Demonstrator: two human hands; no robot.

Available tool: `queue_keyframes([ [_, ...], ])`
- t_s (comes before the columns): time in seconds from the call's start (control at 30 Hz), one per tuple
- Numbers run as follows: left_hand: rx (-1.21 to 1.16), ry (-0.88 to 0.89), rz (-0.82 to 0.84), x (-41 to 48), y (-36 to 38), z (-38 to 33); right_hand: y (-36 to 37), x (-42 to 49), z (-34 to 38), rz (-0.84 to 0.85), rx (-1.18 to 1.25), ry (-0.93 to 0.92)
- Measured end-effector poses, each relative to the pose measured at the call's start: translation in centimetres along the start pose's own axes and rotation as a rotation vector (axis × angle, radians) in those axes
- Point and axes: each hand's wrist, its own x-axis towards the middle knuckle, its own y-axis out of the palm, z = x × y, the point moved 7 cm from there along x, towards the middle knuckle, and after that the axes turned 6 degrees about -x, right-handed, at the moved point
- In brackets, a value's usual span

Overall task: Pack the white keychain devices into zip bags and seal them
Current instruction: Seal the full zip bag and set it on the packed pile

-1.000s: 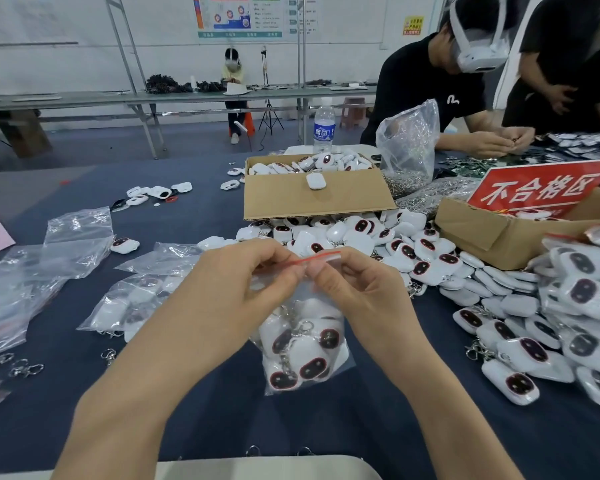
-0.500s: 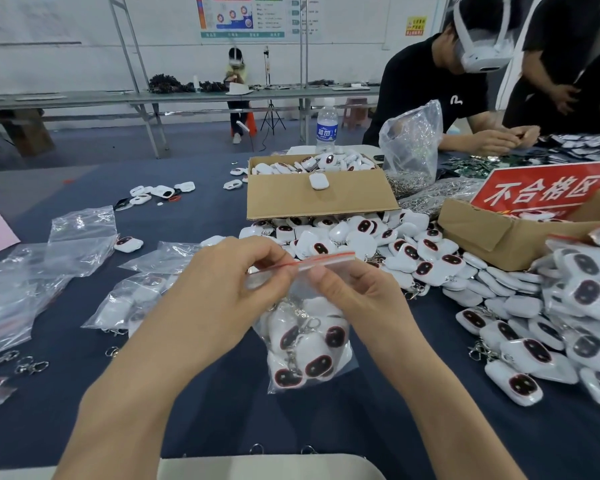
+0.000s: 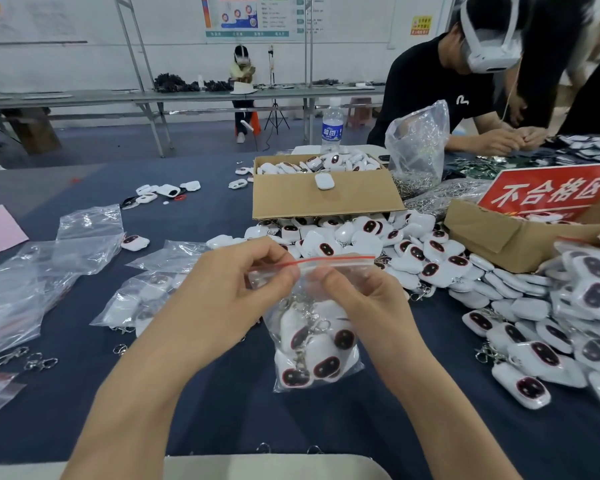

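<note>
A clear zip bag [image 3: 312,344] with a red seal strip hangs above the dark blue table, holding several white keychain devices with dark oval faces. My left hand [image 3: 236,296] pinches the bag's top strip at its left part. My right hand [image 3: 357,299] pinches the strip just right of the left fingers, near its middle. The strip's right end sticks out free. A big heap of loose white keychain devices [image 3: 388,244] lies behind the bag and spreads to the right edge.
An open cardboard box [image 3: 326,199] of devices stands behind the heap. Empty and filled zip bags [image 3: 49,265] lie at the left, with loose metal clasps [image 3: 25,358]. A second box with a red sign [image 3: 548,192] sits at the right. Other people work at the far right.
The bag sits slightly lower and more to the right in view. Both hands still pinch the red strip, with little other movement.
</note>
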Motion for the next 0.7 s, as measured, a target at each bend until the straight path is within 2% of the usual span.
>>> queue_keyframes([
  [0.13, -0.030, 0.013, -0.002, 0.1, 0.3, 0.1, 0.0, 0.0, 0.1, 0.023, -0.018, -0.007],
  [0.43, -0.142, -0.075, -0.002, 0.1, 0.0, 1.3, -0.3, 0.1, -0.4, -0.095, 0.003, 0.053],
  [0.7, -0.202, -0.043, -0.044, 0.3, 0.2, 1.2, -0.5, 0.1, -0.3, -0.128, 0.005, 0.072],
])
